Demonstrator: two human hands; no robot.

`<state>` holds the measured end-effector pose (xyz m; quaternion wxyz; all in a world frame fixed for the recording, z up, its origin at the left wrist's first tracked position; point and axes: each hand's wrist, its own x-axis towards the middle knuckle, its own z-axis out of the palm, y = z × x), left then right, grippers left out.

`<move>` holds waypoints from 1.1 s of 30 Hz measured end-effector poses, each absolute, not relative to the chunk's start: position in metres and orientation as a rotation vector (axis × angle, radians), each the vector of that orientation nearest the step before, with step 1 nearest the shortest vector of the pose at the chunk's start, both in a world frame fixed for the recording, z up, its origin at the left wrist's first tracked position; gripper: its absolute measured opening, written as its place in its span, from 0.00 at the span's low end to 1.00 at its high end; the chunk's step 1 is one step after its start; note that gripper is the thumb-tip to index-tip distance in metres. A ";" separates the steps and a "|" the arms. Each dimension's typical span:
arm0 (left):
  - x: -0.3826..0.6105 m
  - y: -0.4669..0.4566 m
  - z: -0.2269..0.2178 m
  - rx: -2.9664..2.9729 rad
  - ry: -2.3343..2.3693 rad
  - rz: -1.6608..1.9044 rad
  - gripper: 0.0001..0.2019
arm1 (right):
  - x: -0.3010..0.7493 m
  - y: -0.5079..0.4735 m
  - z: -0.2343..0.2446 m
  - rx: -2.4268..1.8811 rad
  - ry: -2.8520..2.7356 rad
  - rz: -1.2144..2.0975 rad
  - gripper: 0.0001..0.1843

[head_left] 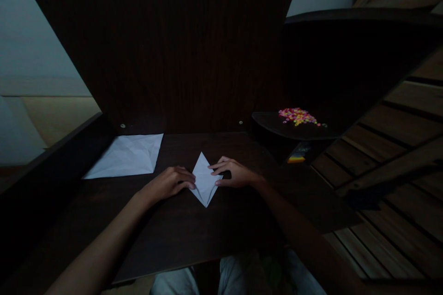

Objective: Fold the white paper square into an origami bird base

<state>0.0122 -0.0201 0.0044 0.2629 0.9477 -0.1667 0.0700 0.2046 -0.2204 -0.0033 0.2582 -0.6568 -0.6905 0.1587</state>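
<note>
A white sheet of paper folded into a diamond (205,176) lies on the dark wooden desk, one point facing away and one facing me. My left hand (175,181) grips its left corner, fingers curled and thumb at the edge. On the right side, my right hand (233,173) holds the paper with the thumb by the right corner and the fingertips on its upper right edge. Creased flaps show along the lower half. The undersides of my fingertips are hidden.
Several creased white sheets or one larger sheet (129,154) lie at the back left, beside the low side panel (51,161). Small colourful pieces (298,116) are heaped on a curved corner shelf (273,124) at right. Below it sits a rainbow-edged item (296,158). A tall dark panel (194,55) stands behind.
</note>
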 end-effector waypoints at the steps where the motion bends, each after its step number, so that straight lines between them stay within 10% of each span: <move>1: 0.012 -0.021 0.005 2.577 -0.453 0.194 0.12 | 0.205 -0.220 -0.004 -1.777 -1.871 0.435 0.19; 33: 0.010 -0.031 -0.001 2.736 -0.411 0.371 0.12 | 0.203 -0.222 0.004 -1.709 -1.875 0.472 0.31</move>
